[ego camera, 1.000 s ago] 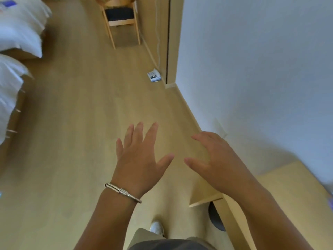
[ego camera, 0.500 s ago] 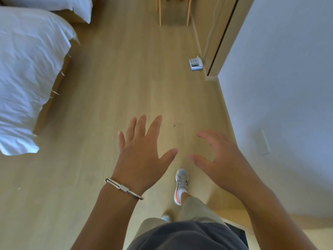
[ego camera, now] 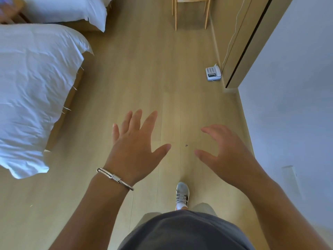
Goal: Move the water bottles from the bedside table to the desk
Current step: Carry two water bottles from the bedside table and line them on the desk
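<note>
No water bottles show anywhere, so I judge the carrying isn't finished. My left hand (ego camera: 134, 147) and right hand (ego camera: 228, 152) hang empty, fingers spread, above the floor (ego camera: 144, 78) between bed (ego camera: 36, 83) and wall (ego camera: 292, 105).

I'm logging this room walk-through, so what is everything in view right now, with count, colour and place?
Beds: two, white bedding on wooden frames, left side, one behind the other.
Chair: one, light wood, only its legs show, top centre.
Telephone: one, white, on the floor by the wooden panel on the right, its cord running up.
Floor: light wood planks, centre.
Wall: pale, right side.
Water bottles: none in view.
Shoe: one, grey and white, lower centre.
Bracelet: one, silver, left wrist.
Left hand: fingers spread, holding nothing.
Right hand: fingers loosely curved, holding nothing.
</note>
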